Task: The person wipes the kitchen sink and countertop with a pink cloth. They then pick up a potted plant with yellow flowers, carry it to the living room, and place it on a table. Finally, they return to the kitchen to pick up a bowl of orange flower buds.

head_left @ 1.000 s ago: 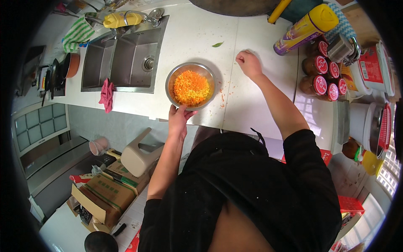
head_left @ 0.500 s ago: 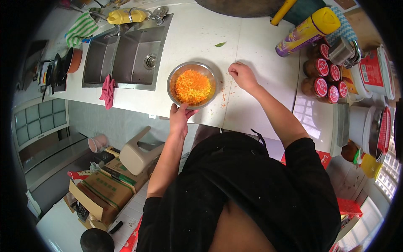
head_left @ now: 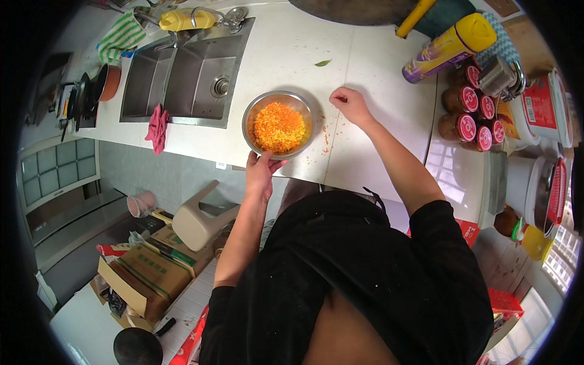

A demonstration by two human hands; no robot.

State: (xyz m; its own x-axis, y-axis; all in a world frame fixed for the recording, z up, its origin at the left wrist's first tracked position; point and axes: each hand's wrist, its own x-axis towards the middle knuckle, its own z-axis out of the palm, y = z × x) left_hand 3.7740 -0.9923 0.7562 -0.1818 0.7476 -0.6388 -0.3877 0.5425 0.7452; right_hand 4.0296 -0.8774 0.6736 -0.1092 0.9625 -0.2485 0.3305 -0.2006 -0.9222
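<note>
A round steel bowl stands on the white counter, filled with finely chopped orange and yellow bits. My left hand grips its near rim, thumb on the edge and fingers beneath or beside the wall. To the right of the bowl my right hand hovers over or rests on the counter; its fingers are curled together, and whatever they may hold is hidden. Small orange crumbs lie scattered between the bowl and my right hand. Farther back is a single green leaf.
A double steel sink is set into the counter at left, with a pink cloth over its front edge. Jars with red lids and a yellow-purple spray can stand at right. Below left are a beige stool and cardboard boxes.
The whole view has shifted slightly. My right hand has curled or turned a little beside the bowl, while my left hand keeps its grip on the rim.
</note>
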